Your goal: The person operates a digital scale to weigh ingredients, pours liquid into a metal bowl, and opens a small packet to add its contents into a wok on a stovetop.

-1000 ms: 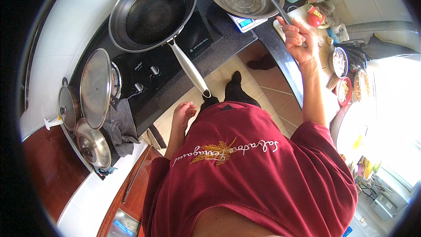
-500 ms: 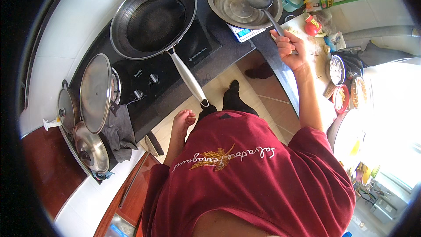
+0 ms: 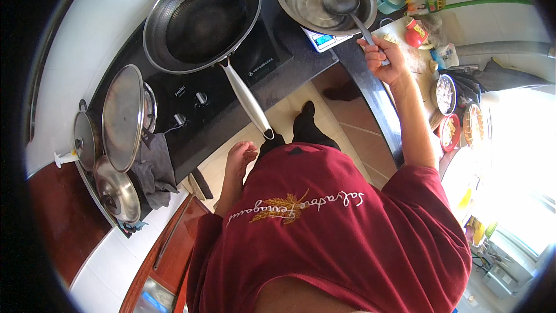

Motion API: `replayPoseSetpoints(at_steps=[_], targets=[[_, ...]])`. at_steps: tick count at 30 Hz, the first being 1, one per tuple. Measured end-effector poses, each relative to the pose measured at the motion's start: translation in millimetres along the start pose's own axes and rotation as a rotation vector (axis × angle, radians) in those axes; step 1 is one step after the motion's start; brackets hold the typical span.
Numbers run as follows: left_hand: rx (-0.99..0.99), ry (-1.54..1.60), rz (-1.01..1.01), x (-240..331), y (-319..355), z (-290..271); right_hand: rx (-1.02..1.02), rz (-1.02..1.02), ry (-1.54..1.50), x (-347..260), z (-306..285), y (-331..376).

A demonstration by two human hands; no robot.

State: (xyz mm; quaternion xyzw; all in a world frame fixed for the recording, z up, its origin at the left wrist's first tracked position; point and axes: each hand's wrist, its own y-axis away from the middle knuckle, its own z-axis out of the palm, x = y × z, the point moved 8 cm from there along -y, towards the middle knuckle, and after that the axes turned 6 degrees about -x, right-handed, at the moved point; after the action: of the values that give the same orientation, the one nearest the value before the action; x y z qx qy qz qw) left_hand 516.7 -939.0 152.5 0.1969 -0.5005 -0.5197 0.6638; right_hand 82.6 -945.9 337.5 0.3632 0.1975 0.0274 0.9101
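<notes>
My right hand (image 3: 384,58) grips the grey handle of a metal ladle (image 3: 341,1). The ladle's bowl is over a wide stainless steel basin (image 3: 284,8), which sits on a white kitchen scale (image 3: 324,42) with a lit blue display. Whether the bowl touches the basin's bottom, I cannot tell. My left hand (image 3: 240,156) hangs by my waist, its fingers loosely curled around nothing. Near it is the handle end of a dark frying pan (image 3: 202,23), which stands on the black hob.
A large pan lid (image 3: 123,119) leans at the left, beside a grey cloth (image 3: 153,171) and a steel lid (image 3: 117,190). On the right counter are a cutting board (image 3: 420,90), a red bottle (image 3: 415,35), a white bowl (image 3: 445,94) and a red bowl of food (image 3: 449,133).
The view has shifted slightly. My right hand still has the ladle over the basin, and my left hand stays by my waist.
</notes>
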Motion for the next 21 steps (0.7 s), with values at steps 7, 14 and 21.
replayPoseSetpoints(at_steps=[7, 14, 21], targets=[[0.006, 0.009, 0.004, -2, 2, 1, -0.086, 0.090, -0.178, 8, 7, 1], [0.010, 0.028, 0.032, 5, 0, 4, -0.383, 0.132, -0.431, 0, 51, 29], [-0.028, 0.050, 0.027, 0, -4, 4, -0.497, 0.121, -0.396, -9, 80, 44]])
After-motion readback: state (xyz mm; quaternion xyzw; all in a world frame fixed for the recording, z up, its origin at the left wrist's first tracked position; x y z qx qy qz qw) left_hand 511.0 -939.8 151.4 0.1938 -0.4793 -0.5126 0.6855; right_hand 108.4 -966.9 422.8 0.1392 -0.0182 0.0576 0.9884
